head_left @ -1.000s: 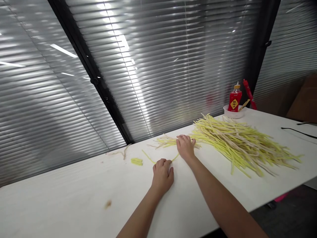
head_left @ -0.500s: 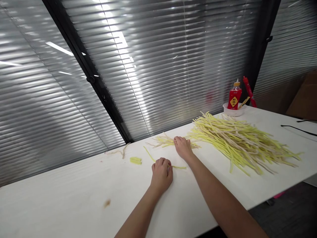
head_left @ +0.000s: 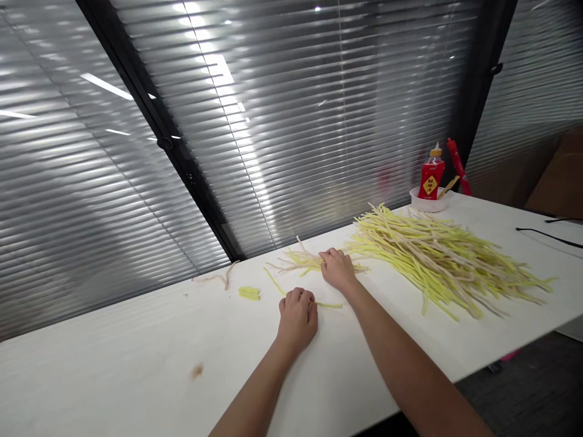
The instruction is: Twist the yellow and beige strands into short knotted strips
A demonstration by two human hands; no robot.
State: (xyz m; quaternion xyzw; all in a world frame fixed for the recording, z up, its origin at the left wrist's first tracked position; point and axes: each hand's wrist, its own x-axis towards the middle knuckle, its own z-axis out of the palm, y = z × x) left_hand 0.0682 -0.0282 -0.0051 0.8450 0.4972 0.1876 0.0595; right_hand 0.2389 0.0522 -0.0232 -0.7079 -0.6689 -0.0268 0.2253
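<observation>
My left hand (head_left: 297,315) rests on the white table with curled fingers closed over a yellow strip (head_left: 328,305), whose ends stick out on both sides. Farther back and to the right, my right hand (head_left: 337,267) has its fingers bent together at a small heap of yellow and beige strips (head_left: 303,261). What its fingertips pinch is hidden. A large pile of yellow and beige strips (head_left: 437,258) spreads out to the right. Left of my hands lie a short yellow bundle (head_left: 249,294) and a forked beige strip (head_left: 227,278).
A red bottle (head_left: 430,177) stands in a clear tub (head_left: 429,203) at the back right, beside a red object (head_left: 456,161). Black cables (head_left: 549,235) lie at the right. Blinds (head_left: 291,121) rise behind the table (head_left: 113,370), which has a brown spot.
My right hand has shifted slightly, and the beige strips in the small heap beside it have moved, one sticking up higher. My left hand stays in place.
</observation>
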